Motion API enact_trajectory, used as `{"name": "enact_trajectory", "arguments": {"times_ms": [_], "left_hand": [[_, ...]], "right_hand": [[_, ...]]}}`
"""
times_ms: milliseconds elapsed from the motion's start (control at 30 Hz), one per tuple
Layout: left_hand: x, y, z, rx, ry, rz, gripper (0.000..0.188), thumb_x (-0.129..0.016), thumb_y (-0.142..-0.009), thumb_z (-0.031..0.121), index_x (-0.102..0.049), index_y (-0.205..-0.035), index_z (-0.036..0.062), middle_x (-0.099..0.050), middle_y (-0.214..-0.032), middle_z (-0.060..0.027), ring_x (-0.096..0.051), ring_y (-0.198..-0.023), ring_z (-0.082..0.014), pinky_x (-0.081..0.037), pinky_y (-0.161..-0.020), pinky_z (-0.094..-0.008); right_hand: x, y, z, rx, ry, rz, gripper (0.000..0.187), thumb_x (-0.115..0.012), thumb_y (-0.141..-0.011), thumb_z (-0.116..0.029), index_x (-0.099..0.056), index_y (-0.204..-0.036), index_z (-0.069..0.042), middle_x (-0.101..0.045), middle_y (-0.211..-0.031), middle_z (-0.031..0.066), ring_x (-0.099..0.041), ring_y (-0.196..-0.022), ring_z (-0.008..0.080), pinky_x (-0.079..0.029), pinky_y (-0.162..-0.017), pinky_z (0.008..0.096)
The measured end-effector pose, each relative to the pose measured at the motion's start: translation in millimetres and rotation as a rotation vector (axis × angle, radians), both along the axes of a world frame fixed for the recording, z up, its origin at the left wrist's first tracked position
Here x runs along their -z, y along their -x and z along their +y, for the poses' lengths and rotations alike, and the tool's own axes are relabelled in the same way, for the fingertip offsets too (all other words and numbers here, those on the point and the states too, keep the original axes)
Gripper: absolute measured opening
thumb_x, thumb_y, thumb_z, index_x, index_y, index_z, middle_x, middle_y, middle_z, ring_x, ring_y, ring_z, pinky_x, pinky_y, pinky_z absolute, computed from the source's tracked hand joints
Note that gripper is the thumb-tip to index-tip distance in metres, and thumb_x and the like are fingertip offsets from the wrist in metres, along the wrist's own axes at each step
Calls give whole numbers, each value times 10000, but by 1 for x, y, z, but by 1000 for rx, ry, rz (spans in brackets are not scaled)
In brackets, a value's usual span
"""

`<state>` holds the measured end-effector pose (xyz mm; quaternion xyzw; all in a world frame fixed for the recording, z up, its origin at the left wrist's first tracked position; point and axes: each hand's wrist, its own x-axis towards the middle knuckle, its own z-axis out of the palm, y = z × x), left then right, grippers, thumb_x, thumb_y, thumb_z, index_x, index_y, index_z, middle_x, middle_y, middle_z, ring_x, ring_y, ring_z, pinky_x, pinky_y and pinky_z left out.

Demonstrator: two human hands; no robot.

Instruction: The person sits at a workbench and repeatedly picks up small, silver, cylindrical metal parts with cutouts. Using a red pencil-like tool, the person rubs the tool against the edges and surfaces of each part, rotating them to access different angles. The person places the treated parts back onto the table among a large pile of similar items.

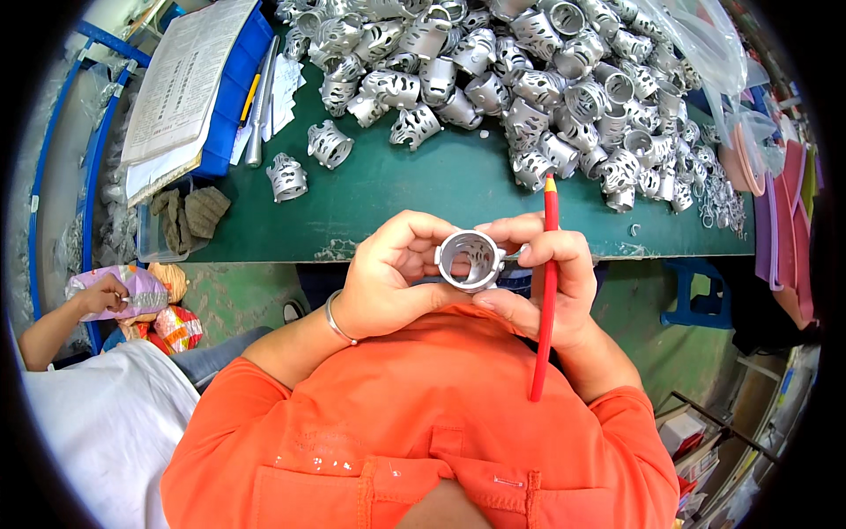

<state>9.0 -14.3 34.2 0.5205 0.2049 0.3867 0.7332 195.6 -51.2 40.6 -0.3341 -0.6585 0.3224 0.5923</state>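
A short silver-grey metal sleeve (481,254) with a round opening and small side lugs is held in front of my chest, its open end facing up. Around its left side, the thumb and fingers of my left hand (388,269) are closed. From the other side my right hand (571,275) grips the same sleeve between thumb and fingertips. A red pencil (544,326) with a yellow band is also tucked in my right hand, crossing the fingers lengthwise with its tip toward the table.
Many similar cut-out sleeves (436,79) are heaped on the green table (370,198), with two (330,145) lying apart. A blue tray (231,97) with papers stands left, above grey gloves (206,210). Another person's hand (104,294) shows at far left; a blue stool (696,295) stands right.
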Motion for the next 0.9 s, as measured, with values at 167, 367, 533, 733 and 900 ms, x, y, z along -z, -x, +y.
{"name": "enact_trajectory", "arguments": {"times_ms": [167,367,533,733,900], "left_hand": [[-3,1,-3,84,203,-102,451,-724,-714,-73,-448,-1065,-12,-594,-1078,-187,-615,-998,-243,-531,-853,-377],[-4,7,-3,108,179,-90,493,-747,-681,-81,-453,-1072,-17,-583,-1089,-181,-602,-1019,-262,-509,-877,-371],[-1,8,2,-58,-296,48,461,-786,-683,11,-553,-1080,-10,-596,-1058,-137,-600,-948,-186,-511,-783,-308],[-4,6,5,-195,-576,149,441,-814,-624,30,-619,-1019,19,-625,-983,-127,-608,-908,-221,-509,-745,-302],[-5,8,9,-180,-625,175,411,-799,-641,20,-611,-1006,28,-623,-1008,-137,-608,-947,-236,-516,-767,-315]], "right_hand": [[0,0,-4,4,57,34,537,-857,-609,-129,-438,-941,-84,-634,-963,180,-607,-854,226,-470,-719,324],[2,-1,-7,-49,127,94,541,-847,-628,-119,-427,-964,-67,-619,-983,197,-614,-886,226,-483,-772,317],[7,-3,-5,-123,125,137,491,-801,-681,-55,-408,-975,-62,-592,-1046,221,-614,-931,258,-490,-820,345],[7,-3,1,-136,3,102,445,-784,-683,-27,-422,-937,-84,-609,-1038,198,-610,-949,288,-490,-805,367],[2,-5,2,-79,-54,-20,436,-781,-651,-7,-448,-912,-110,-631,-1040,163,-588,-919,286,-448,-802,389]]}}
